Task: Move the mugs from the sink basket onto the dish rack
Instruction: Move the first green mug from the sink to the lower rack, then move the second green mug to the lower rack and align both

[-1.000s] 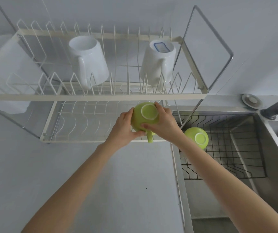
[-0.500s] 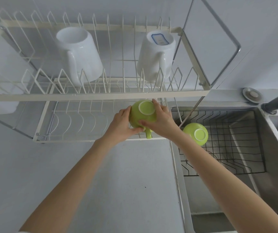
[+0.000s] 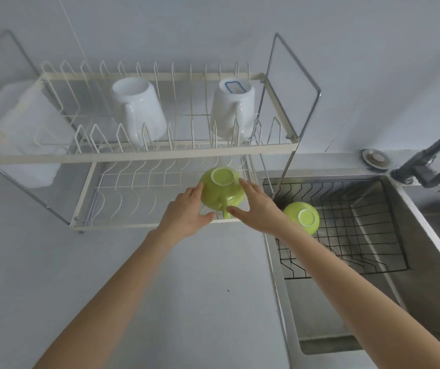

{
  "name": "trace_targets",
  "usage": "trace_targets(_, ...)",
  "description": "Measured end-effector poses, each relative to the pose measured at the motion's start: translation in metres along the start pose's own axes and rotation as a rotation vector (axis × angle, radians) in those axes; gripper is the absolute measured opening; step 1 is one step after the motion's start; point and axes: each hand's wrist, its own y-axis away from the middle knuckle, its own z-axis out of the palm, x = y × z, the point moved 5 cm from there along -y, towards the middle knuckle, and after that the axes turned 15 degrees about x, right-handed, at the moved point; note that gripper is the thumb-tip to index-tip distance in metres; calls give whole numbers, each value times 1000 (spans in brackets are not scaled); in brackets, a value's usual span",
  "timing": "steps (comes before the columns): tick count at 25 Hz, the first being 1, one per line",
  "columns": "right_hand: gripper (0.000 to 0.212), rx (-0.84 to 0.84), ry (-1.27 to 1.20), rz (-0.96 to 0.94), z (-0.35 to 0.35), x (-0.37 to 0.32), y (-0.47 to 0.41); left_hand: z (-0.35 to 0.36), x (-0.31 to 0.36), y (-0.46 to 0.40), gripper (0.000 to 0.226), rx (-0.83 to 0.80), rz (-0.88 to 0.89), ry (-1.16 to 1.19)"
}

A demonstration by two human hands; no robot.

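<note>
An upside-down green mug [image 3: 221, 189] is at the right end of the dish rack's lower tier [image 3: 144, 222], its handle pointing toward me. My left hand [image 3: 187, 211] cups its left side and my right hand [image 3: 257, 209] its right side, fingers fairly straight and fingertips on the mug. A second green mug [image 3: 302, 217] lies upside down in the black wire sink basket [image 3: 359, 235], just right of my right forearm. Two white mugs [image 3: 140, 110] [image 3: 233, 110] stand inverted on the rack's upper tier.
The steel sink [image 3: 413, 302] holds the basket at the right. A dark faucet [image 3: 426, 166] rises at the far right, with a round drain plug [image 3: 375, 157] behind the sink. A white container [image 3: 19, 134] sits at the rack's left end. Grey counter lies in front.
The green mug has gone slightly deeper and lower into the lower tier between my hands. My fingers have straightened and my left thumb has come off the mug.
</note>
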Motion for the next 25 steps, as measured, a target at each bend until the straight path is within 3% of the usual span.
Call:
trace_targets(4, 70, 16, 63, -65, -9, 7, 35, -8, 14, 30, 67, 27, 70, -158)
trace_targets(10, 66, 33, 118, -47, -19, 41, 77, 6, 49, 67, 53, -4, 175, -205)
trace_targets(25, 65, -20, 233, 59, -80, 184, 77, 95, 182, 40, 56, -148, 265, -199)
